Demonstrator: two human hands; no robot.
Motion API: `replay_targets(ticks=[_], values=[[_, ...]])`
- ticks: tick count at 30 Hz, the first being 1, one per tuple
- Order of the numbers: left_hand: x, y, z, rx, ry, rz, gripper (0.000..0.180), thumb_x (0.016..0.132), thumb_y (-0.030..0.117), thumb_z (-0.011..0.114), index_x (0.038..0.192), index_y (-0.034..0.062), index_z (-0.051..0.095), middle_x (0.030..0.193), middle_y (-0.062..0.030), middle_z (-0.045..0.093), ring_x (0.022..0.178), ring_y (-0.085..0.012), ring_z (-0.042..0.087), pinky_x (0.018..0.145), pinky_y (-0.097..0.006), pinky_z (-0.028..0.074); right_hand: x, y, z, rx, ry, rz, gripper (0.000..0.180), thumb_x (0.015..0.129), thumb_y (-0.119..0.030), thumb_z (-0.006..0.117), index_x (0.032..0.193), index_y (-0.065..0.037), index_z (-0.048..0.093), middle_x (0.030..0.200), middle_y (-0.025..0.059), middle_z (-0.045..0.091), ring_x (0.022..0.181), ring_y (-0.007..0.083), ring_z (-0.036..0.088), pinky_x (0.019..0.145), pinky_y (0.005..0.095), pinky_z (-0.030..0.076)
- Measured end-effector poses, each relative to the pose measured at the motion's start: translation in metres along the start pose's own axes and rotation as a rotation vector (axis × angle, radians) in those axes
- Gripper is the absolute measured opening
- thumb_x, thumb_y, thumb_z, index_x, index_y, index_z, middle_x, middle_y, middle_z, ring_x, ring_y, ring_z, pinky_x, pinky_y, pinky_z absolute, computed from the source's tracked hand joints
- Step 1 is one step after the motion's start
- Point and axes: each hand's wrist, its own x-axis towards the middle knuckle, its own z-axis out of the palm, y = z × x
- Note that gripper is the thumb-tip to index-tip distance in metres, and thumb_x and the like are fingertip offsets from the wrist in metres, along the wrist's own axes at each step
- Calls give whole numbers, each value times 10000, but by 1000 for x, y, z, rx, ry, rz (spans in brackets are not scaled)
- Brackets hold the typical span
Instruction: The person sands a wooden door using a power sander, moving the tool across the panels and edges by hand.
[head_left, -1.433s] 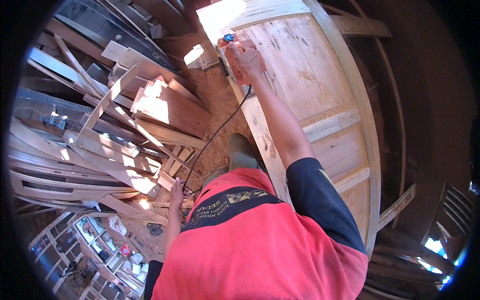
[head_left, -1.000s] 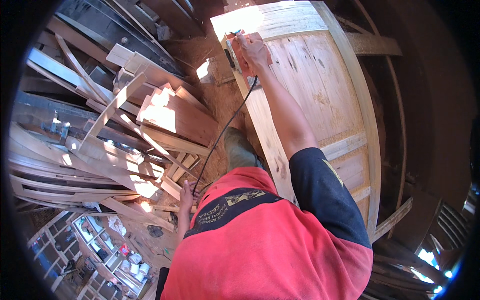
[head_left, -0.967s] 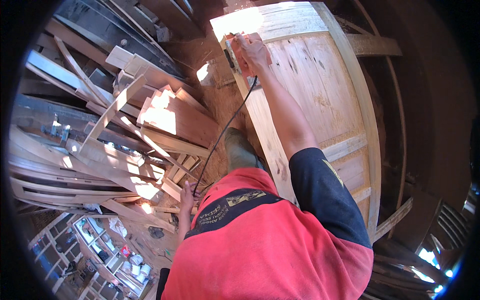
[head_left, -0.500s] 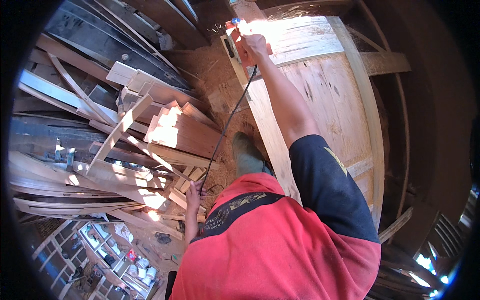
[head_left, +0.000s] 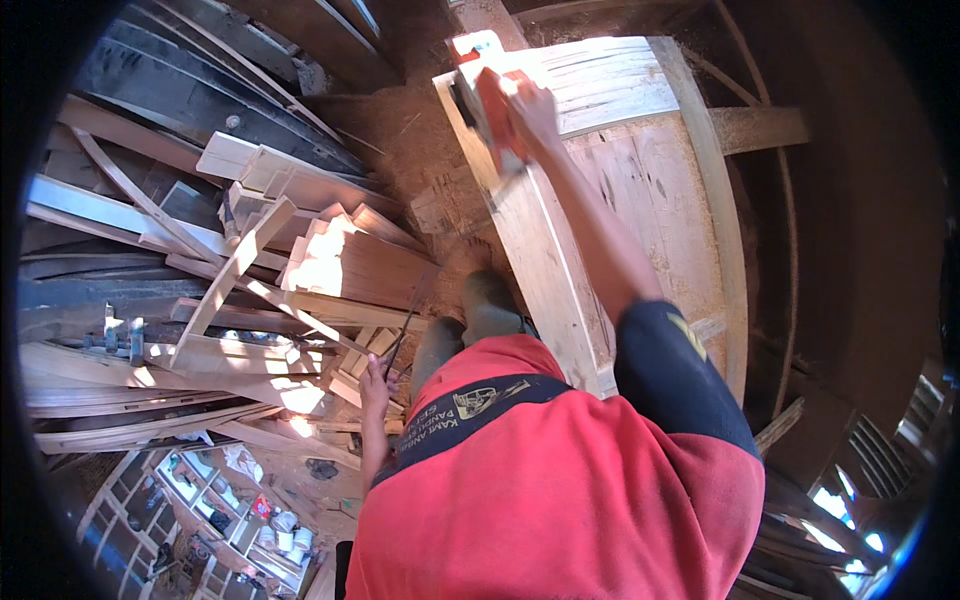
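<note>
My right hand [head_left: 534, 112] grips an orange electric planer [head_left: 496, 118], arm stretched out. The planer is blurred and lies over the far left corner of a pale wooden door panel [head_left: 650, 200], along its left frame piece. Whether its sole touches the wood cannot be made out. Near my left side, my left hand [head_left: 375, 384] is closed around a black power cord [head_left: 404, 335], which runs up from the fingers. The cord's far part is smeared and hard to follow.
Stacked boards [head_left: 350, 260] and long planks [head_left: 130, 365] crowd the left. A support beam [head_left: 765, 130] sticks out beyond the door's right side. Sawdust covers the floor around my feet [head_left: 465, 255]. At lower left stands a shelf frame [head_left: 215, 510] with tubs and small items.
My right hand has drawn the planer slightly nearer and turned it toward the left frame piece. Bright flying shavings at the far edge are gone. My left hand still holds the cord.
</note>
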Motion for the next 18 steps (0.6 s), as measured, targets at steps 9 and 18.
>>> replay_targets(ticks=[9,18], values=[[56,-46,-15,181,-212,152,388,936,364,643,1118,22,657,859,-93,693,777,-146,636,726,-307,511,-312,-98,-232,757,-61,1078,327,906,-358,698,959,-41,643,636,8,605,492,66,531,426,225,402],[127,100,10,1156,-659,738,556,872,463,649,1249,60,579,1235,-205,604,1129,-351,597,935,-455,481,-474,-208,-286,731,703,1515,386,930,-430,648,870,-51,606,534,3,519,387,108,496,329,257,404]])
